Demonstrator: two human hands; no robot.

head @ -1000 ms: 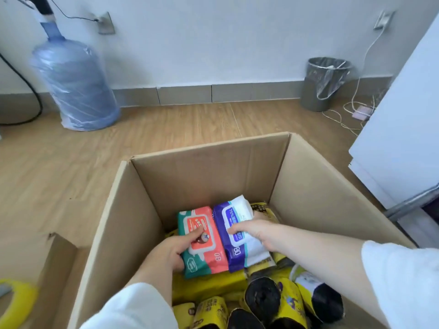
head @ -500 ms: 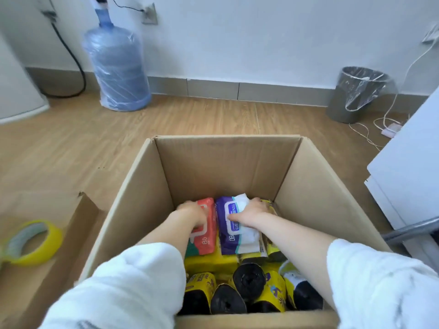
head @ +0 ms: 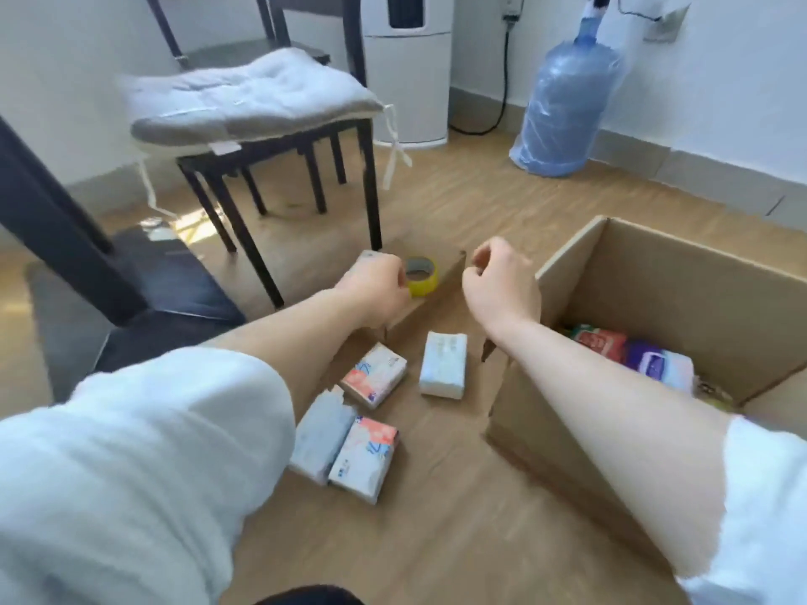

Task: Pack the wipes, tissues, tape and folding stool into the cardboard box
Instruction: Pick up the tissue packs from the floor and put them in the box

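Both hands are out of the cardboard box (head: 655, 299) w/ wipes (head: 629, 355) left inside at right of frame. Left hand (head: 375, 286) closes on the tape (head: 421, 276) at centre; right hand (head: 502, 286) hangs loosely curled, empty. Four tissue packs (head: 371, 382) wait on the floor, lower centre, so tape probably goes in next.

Left hand (head: 379, 286) beside tape roll (head: 422, 276)

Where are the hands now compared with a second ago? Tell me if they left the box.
Yes. The left hand and right hand are out of the cardboard box, left of its wall, by the yellow tape.
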